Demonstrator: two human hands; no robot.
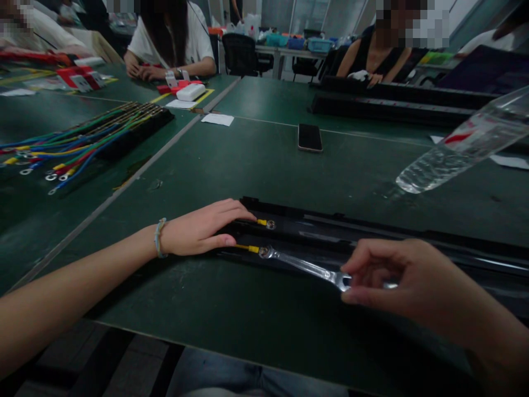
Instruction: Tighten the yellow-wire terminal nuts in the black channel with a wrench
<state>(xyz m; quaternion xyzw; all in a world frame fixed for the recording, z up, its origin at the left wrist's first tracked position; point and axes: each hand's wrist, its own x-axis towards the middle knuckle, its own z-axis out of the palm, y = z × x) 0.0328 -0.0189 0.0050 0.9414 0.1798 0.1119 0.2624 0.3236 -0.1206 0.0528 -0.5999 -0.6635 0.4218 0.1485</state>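
Observation:
A silver wrench (306, 266) lies slanted over a long black panel (297, 234). Its left end sits around the fastener at the ring terminal of the lower yellow wire (243, 247). My right hand (392, 273) is closed, thumb and fingertips pinching the wrench's other, open-jawed end. Something shiny shows under that hand, too hidden to name. My left hand (206, 226) lies over the panel's left end, fingers stretched out and thumb apart, the thumb tip beside the lower wire. By its fingertips, a second yellow terminal (262, 222) meets another fastener (270, 224).
A clear bottle (458, 146) appears tilted at the right. Beyond the panel are a phone (309, 138) and a paper slip (217, 119). Coloured wires with ring terminals (91, 138) lie at the left. Across the green table (256, 171) sit other people, near red-and-white parts (80, 79) and black profiles (384, 110).

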